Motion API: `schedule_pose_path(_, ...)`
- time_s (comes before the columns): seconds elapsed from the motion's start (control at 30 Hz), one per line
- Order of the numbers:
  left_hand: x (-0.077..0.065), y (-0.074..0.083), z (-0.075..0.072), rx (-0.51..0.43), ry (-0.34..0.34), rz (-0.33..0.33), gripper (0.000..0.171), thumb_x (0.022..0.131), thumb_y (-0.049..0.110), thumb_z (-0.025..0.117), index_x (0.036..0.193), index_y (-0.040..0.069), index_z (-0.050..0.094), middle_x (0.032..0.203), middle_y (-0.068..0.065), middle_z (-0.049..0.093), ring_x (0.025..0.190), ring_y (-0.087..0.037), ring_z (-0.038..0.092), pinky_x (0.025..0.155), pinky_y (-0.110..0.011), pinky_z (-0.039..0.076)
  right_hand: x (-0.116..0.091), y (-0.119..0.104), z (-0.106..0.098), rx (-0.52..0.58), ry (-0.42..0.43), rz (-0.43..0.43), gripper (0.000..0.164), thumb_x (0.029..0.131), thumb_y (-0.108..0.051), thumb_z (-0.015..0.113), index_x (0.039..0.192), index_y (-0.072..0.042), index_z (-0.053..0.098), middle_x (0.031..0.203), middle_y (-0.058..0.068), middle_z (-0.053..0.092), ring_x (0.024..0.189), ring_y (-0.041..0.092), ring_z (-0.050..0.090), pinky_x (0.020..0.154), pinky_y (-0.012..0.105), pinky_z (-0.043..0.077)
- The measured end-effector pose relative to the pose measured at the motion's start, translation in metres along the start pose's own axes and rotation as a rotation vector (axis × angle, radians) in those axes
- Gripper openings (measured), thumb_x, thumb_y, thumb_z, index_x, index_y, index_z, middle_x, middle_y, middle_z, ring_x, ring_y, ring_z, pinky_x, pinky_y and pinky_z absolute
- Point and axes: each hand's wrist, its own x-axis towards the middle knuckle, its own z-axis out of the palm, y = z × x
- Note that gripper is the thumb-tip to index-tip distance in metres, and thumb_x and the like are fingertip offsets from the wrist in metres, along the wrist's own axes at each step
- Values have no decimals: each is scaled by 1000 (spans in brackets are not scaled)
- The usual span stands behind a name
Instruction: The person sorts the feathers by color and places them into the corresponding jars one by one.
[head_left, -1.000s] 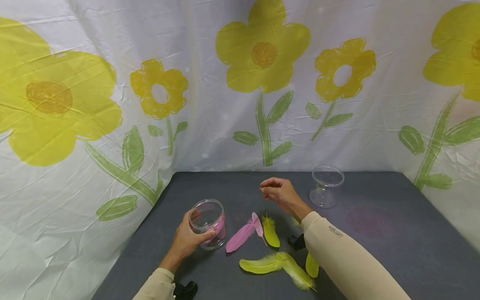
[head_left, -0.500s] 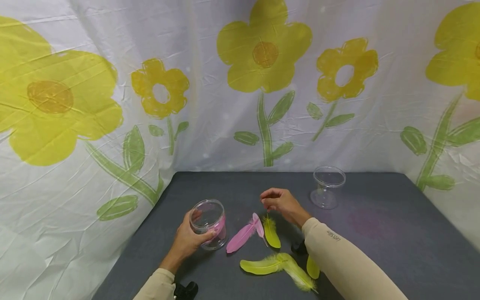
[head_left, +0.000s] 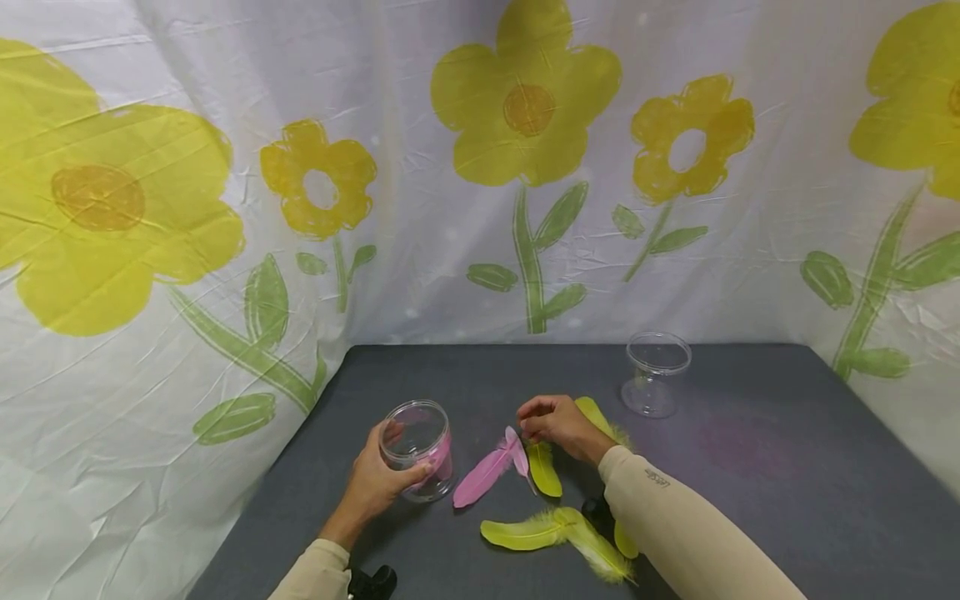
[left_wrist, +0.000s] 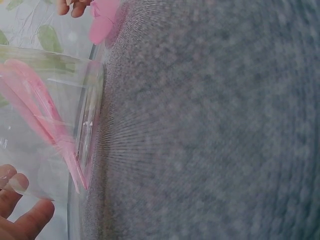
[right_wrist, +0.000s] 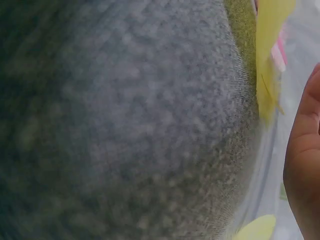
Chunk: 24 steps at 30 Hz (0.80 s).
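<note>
Jar (head_left: pixel 415 440), pink feathers (left_wrist: pixel 45 97) inside: lower frame, left of centre.
Left hand (head_left: pixel 382 473) grips jar; right hand (head_left: pixel 557 422) at tip of yellow feather (head_left: pixel 545 473), lower centre; cannot tell whether pinching it.

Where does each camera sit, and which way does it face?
Head: head-worn, facing forward and down over the table; left hand, right hand and sleeves show.
Left wrist: worn there, facing the clear jar; fingers of both hands show.
Right wrist: worn there, facing the table and a yellow feather; part of that hand shows.
Head and left wrist share the jar.
</note>
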Motion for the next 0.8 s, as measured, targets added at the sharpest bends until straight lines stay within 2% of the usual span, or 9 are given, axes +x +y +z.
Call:
schedule_pose_path(0.43, 1, 1, -1, 12, 5, 6, 99, 68, 25, 90, 143, -2, 31, 140, -19, 46, 130, -35, 41, 103, -54, 33, 1, 5, 2, -67, -4, 80, 19, 89, 2, 65, 106, 10, 64, 92, 20, 67, 74, 26, 65, 69, 38, 55)
schedule_pose_path(0.8, 3, 0, 0, 4, 0, 0, 97, 67, 24, 90, 141, -2, 33, 139, -20, 47, 129, -35, 42, 103, -53, 34, 0, 6, 4, -69, -28, 88, 16, 89, 4, 64, 104, 10, 66, 95, 18, 66, 80, 28, 67, 72, 38, 56)
